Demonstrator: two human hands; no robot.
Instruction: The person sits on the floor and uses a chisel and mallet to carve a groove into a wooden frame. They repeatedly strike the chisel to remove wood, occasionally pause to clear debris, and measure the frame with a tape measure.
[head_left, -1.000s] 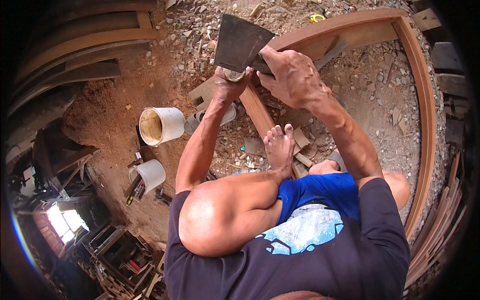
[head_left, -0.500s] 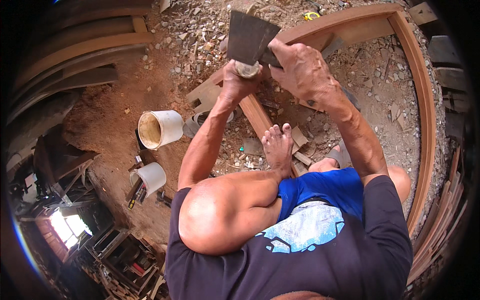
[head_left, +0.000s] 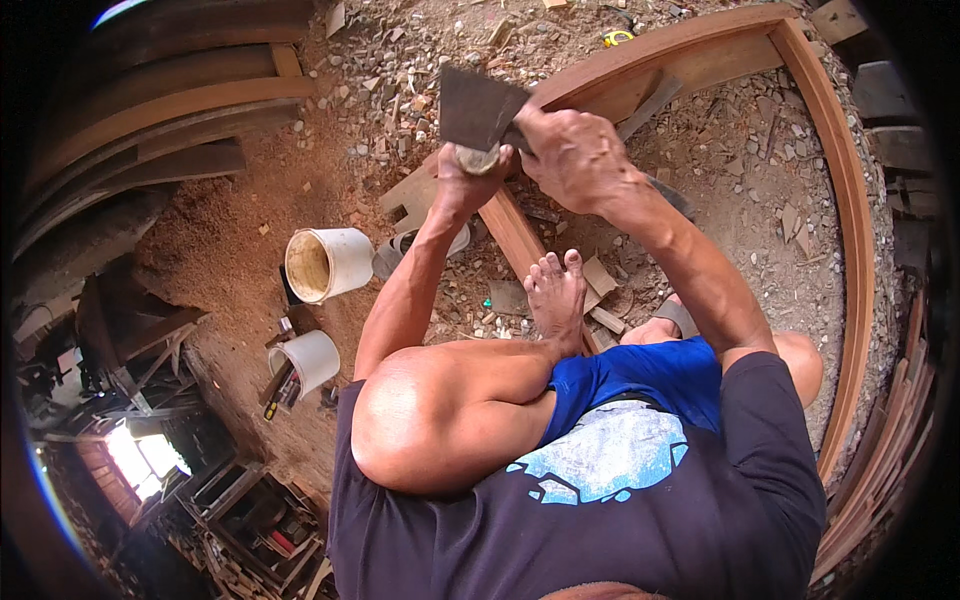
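Observation:
My right hand (head_left: 585,160) is closed round a hatchet's handle, ahead of my bare foot. The hatchet (head_left: 480,107) has a dark, flat head that flares toward its far edge. Its narrow end lies over the pale round butt of a wooden handle (head_left: 478,157); whether they touch I cannot tell. My left hand (head_left: 468,185) grips that handle, and the tool's lower part is hidden beneath the fist. Under my hands lies a reddish timber piece (head_left: 512,235), running toward my foot (head_left: 556,298), which rests by its near end.
A curved timber frame (head_left: 848,220) bends round the right side. White buckets (head_left: 345,262) (head_left: 312,357) sit at left, the nearer with tools in it. Curved boards (head_left: 190,105) are stacked at upper left. A yellow tape measure (head_left: 617,38) lies on the gravelly ground. Planks (head_left: 890,440) pile at lower right.
My right hand and the hatchet have come down and left, nearer the handle butt. The left hand keeps its grip, and the view has shifted slightly.

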